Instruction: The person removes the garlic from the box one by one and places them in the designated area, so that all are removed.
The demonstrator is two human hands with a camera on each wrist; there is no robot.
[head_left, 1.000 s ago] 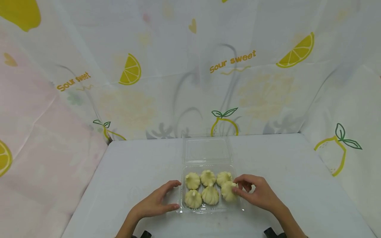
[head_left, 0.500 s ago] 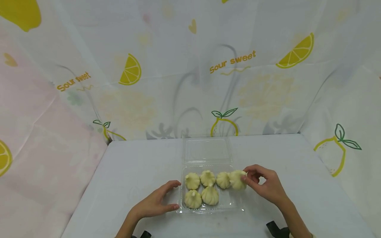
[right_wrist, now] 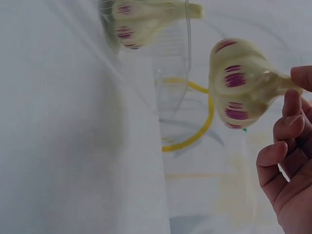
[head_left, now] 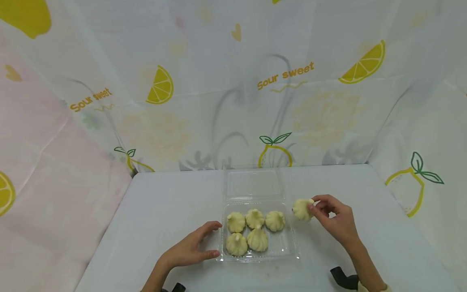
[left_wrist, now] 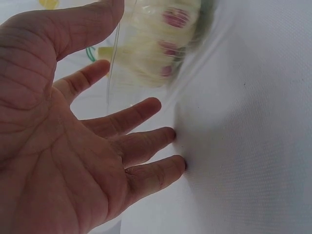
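Note:
A garlic bulb (right_wrist: 239,87), cream with purple streaks, is pinched by its stem between the thumb and fingers of my right hand (head_left: 337,221). In the head view this bulb shows just right of the clear plastic box (head_left: 282,247). Several more garlic bulbs (head_left: 257,240) sit inside the box, three along the back and two in front; the front right spot holds none. My left hand (head_left: 193,247) is at the box's left side, thumb and fingers spread, fingertips right by the wall. In the left wrist view its palm (left_wrist: 63,165) shows with nothing in it.
The box's clear lid (head_left: 253,184) lies folded back behind it. Around the box spreads the white table (head_left: 175,198). Curtains printed with lemons (head_left: 233,101) rise at its back and sides. Black wrist mounts (head_left: 343,279) show by both forearms.
My right hand has lifted a garlic bulb out of the front right of the box and carried it right and back, past the box's edge. My left hand has stayed put.

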